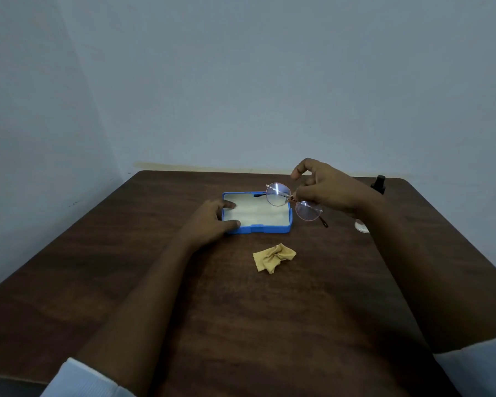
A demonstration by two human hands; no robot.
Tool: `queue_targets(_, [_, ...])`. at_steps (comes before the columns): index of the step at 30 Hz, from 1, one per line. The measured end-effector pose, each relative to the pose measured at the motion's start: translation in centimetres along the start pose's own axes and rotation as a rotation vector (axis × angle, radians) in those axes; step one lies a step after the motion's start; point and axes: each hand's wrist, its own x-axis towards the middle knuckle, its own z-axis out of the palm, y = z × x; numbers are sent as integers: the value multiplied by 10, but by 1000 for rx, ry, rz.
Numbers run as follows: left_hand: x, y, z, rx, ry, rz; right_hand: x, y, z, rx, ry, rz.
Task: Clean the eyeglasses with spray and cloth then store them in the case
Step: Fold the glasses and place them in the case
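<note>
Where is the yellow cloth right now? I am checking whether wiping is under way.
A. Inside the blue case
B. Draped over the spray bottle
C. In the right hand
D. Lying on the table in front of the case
D: the yellow cloth lies crumpled on the table, nearer the person than the blue case, with neither hand touching it.

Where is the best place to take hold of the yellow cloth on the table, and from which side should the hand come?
Probably at the raised, bunched fold in the middle of the yellow cloth, pinched from above. It lies crumpled on the bare table, so the folds stand up while the zigzag edges lie flat. The left hand steadies the blue case and the right hand holds the eyeglasses.
</note>
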Motion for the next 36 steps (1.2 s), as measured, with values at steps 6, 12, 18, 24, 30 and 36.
queue_targets(6, [-6,2,-2,-188,-74,65,3,5,7,-168,-37,-30])
queue_targets(12, [-10,13,2,-120,-97,138,7,6,32,-303,6,-100])
queue_targets(18, [-11,16,1,-107,-94,155,13,14,45,-434,14,-120])
queue_targets(24, [-13,18,0,-116,-114,155,14,20,56,-477,21,-136])
queue_targets(30, [-14,17,1,-126,-93,156,15,21,61,-526,-4,-154])
queue_targets(36, [-15,21,2,-120,-101,177,13,24,66,-560,-31,-183])
